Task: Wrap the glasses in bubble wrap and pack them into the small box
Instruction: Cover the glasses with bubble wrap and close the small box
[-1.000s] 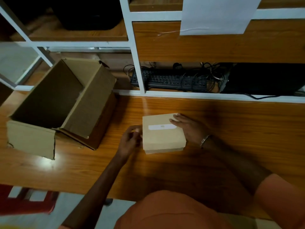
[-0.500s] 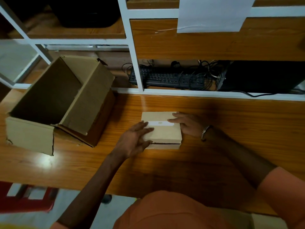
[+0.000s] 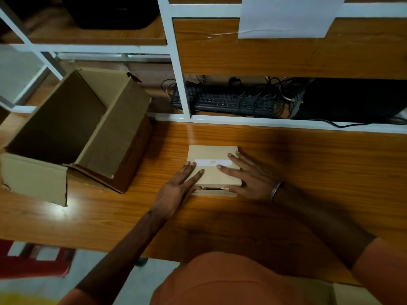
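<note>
A small tan box (image 3: 212,153) with a white label lies on the wooden table (image 3: 319,172) in front of me. My left hand (image 3: 176,191) lies flat on the lid's left side, thumb at the front edge. My right hand (image 3: 250,179) covers the lid's right side, its thumb also at the front edge. A thin dark gap shows between lid and base along the front. No glasses or bubble wrap are visible.
A large open cardboard carton (image 3: 114,133) lies tipped on the table at the left, flaps spread. Behind the table a white-framed shelf holds a black keyboard (image 3: 222,102) and tangled cables. A white sheet (image 3: 286,16) hangs above. A red stool (image 3: 33,263) stands below left.
My left hand moved from the box's left side onto the lid. My right hand slid over the lid too. Both thumbs came to the front edge, where a dark gap appeared.
</note>
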`<action>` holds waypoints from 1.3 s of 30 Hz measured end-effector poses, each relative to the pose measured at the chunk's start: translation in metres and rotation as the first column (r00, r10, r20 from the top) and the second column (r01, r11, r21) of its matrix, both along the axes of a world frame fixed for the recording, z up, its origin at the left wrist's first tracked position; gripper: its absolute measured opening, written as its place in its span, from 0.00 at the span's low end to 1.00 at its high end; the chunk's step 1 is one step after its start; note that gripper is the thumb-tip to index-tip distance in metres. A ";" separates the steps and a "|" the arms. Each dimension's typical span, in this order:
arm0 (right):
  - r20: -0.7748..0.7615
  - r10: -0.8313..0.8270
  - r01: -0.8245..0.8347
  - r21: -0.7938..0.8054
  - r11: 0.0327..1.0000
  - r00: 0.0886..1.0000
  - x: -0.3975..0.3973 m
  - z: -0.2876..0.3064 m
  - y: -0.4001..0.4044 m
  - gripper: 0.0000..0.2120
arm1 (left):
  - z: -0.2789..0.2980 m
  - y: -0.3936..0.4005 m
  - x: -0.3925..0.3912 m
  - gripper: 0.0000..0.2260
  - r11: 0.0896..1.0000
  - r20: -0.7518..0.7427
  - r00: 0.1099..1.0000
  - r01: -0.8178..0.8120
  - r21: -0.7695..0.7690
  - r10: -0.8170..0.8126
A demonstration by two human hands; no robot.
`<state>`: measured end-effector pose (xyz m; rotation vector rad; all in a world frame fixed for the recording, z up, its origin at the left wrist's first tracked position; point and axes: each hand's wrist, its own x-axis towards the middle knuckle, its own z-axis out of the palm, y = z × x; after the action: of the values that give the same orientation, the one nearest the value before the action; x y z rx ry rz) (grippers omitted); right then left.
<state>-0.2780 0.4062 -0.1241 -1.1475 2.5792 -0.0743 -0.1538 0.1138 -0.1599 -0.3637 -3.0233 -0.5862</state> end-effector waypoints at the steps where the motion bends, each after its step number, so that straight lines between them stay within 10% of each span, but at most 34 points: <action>1: -0.024 0.006 -0.006 -0.010 1.000 1.000 0.002 -0.003 0.001 0.36 | -0.001 0.000 0.000 0.28 1.000 0.005 1.000 0.009 -0.003 -0.009; 23: -0.114 -0.012 -0.002 -0.126 0.992 0.993 0.020 -0.048 0.004 0.36 | -0.012 0.006 0.013 0.25 1.000 -0.001 1.000 0.017 0.002 -0.017; 39: 0.172 -0.180 0.173 0.056 0.983 0.968 -0.116 -0.004 -0.084 0.39 | 0.039 0.004 -0.127 0.35 0.891 0.124 0.948 -0.223 -0.396 0.292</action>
<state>-0.3943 0.3218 -0.1284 -0.8531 2.5057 -0.1568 -0.2808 0.1177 -0.1210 0.0960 -3.2721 -0.0123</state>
